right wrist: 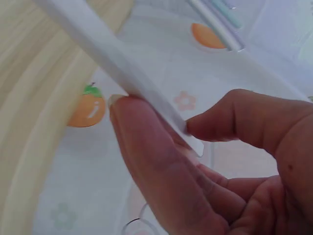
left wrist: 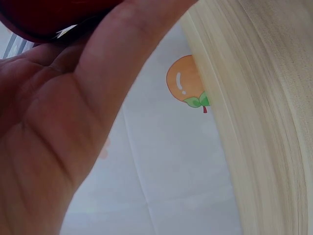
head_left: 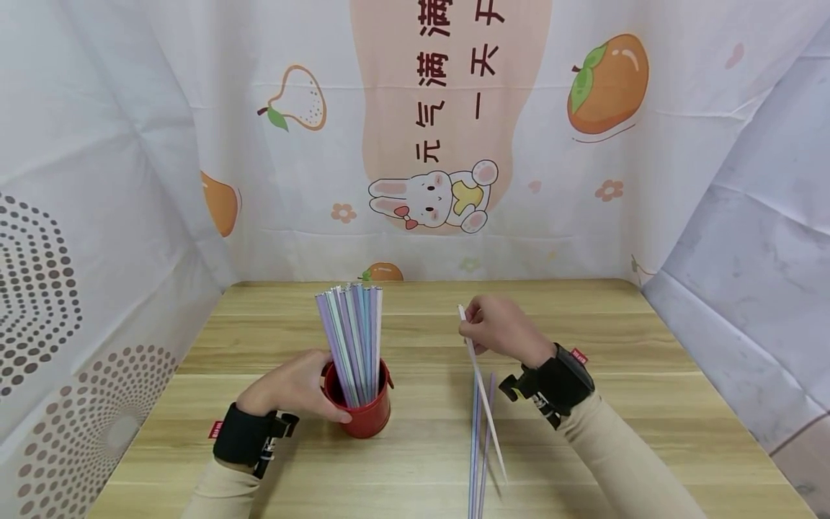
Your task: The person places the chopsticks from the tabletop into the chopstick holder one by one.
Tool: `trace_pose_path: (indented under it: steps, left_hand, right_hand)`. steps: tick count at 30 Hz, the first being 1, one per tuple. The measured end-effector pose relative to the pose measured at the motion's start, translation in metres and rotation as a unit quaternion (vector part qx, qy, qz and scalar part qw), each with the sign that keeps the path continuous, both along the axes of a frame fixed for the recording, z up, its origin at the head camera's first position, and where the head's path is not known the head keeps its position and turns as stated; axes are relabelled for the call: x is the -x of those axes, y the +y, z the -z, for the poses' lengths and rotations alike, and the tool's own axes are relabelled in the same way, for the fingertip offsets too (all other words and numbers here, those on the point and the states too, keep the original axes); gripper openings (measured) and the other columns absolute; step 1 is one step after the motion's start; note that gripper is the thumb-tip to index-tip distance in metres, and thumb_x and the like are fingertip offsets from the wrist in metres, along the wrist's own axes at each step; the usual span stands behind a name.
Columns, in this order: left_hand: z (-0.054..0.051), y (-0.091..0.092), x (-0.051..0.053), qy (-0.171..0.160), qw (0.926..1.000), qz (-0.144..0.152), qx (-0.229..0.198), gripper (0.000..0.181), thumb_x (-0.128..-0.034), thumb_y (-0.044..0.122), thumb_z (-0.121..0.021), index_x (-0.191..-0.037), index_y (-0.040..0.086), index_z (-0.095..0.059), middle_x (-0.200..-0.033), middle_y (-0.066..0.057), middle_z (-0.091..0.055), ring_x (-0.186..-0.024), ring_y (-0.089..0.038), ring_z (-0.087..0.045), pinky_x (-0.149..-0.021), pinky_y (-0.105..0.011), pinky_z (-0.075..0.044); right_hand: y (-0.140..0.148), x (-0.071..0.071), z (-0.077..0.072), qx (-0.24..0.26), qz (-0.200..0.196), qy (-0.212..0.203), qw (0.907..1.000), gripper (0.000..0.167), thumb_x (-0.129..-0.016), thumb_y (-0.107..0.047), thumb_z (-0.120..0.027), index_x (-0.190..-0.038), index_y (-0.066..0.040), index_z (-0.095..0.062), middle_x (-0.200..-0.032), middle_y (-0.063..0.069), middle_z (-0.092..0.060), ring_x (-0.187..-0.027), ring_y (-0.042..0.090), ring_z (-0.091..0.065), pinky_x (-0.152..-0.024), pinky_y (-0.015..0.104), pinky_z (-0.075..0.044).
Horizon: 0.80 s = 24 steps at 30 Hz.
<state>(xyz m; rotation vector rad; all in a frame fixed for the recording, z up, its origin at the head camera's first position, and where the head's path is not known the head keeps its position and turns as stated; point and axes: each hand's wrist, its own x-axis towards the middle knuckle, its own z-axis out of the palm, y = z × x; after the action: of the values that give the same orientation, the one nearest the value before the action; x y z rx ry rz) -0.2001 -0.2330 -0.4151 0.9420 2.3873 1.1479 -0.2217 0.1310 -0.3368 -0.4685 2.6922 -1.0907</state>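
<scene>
A small red bucket (head_left: pixel 371 425) stands left of centre on the table, holding an upright bundle of pastel straws (head_left: pixel 353 346) in purple, mint, blue and white. My left hand (head_left: pixel 295 382) grips its near-left side, thumb across the front; in the left wrist view the bucket's dark red wall (left wrist: pixel 54 14) lies above the palm. Between thumb and fingers, my right hand (head_left: pixel 502 328) pinches a white straw (head_left: pixel 485 396) near its upper end. That straw slants down towards me, over a few blue and purple straws (head_left: pixel 475 447) lying on the table.
The wood-grain table (head_left: pixel 421 476) reaches back to a white printed cloth (head_left: pixel 311 180) with fruit and a rabbit. More cloth hangs at the left and right sides. Each wrist wears a black strap with a small camera.
</scene>
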Motion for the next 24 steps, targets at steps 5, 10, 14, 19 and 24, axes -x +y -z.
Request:
trace_pose_path:
  steps: [5,10,14,19,24]
  left_hand:
    - [0.0,0.0,0.001,-0.01,0.9999,0.009,-0.01,0.071,-0.0773,0.035,-0.091,-0.137,0.015,-0.058,-0.128,0.001,-0.071,-0.111,-0.012,-0.067,-0.098,-0.025,-0.055]
    - [0.0,0.0,0.0,-0.009,0.9999,0.008,-0.009,0.072,-0.0771,0.035,-0.091,-0.137,0.014,-0.058,-0.128,0.001,-0.071,-0.111,-0.012,-0.067,-0.098,-0.025,-0.055]
    - [0.0,0.001,0.0,-0.007,0.9999,0.006,-0.008,0.071,-0.0764,0.035,-0.091,-0.136,0.014,-0.059,-0.127,0.001,-0.071,-0.111,-0.011,-0.067,-0.098,-0.026,-0.055]
    - [0.0,0.001,0.001,-0.009,0.9999,0.008,-0.01,0.071,-0.0764,0.033,-0.091,-0.137,0.014,-0.059,-0.127,0.001,-0.071,-0.111,-0.012,-0.067,-0.098,-0.026,-0.055]
    - [0.0,0.001,0.001,-0.009,0.9999,0.009,-0.01,0.072,-0.0769,0.034,-0.091,-0.138,0.014,-0.058,-0.129,0.0,-0.071,-0.112,-0.012,-0.067,-0.099,-0.026,-0.055]
  right_hand:
    - [-0.014,-0.001,-0.017,-0.01,0.003,0.018,0.9998,0.01,-0.095,-0.011,-0.06,-0.095,-0.002,-0.063,-0.091,0.014,-0.077,-0.067,0.013,-0.071,-0.068,0.031,-0.062]
    - [-0.027,-0.001,-0.032,0.0,-0.007,0.039,0.9992,0.011,-0.095,-0.011,-0.06,-0.099,-0.002,-0.065,-0.094,0.015,-0.077,-0.07,0.013,-0.073,-0.07,0.03,-0.063]
    - [-0.036,-0.002,-0.042,0.01,-0.023,0.056,0.9981,0.012,-0.095,-0.01,-0.06,-0.101,-0.002,-0.065,-0.094,0.014,-0.077,-0.071,0.013,-0.074,-0.07,0.03,-0.063]
    - [-0.046,-0.003,-0.05,0.006,-0.033,0.073,0.9968,0.012,-0.095,-0.011,-0.06,-0.102,-0.003,-0.065,-0.093,0.011,-0.078,-0.07,0.011,-0.073,-0.071,0.029,-0.062]
    - [-0.058,-0.004,-0.06,-0.001,-0.042,0.091,0.995,0.012,-0.095,-0.013,-0.062,-0.103,-0.004,-0.066,-0.091,0.008,-0.078,-0.067,0.01,-0.073,-0.07,0.028,-0.062]
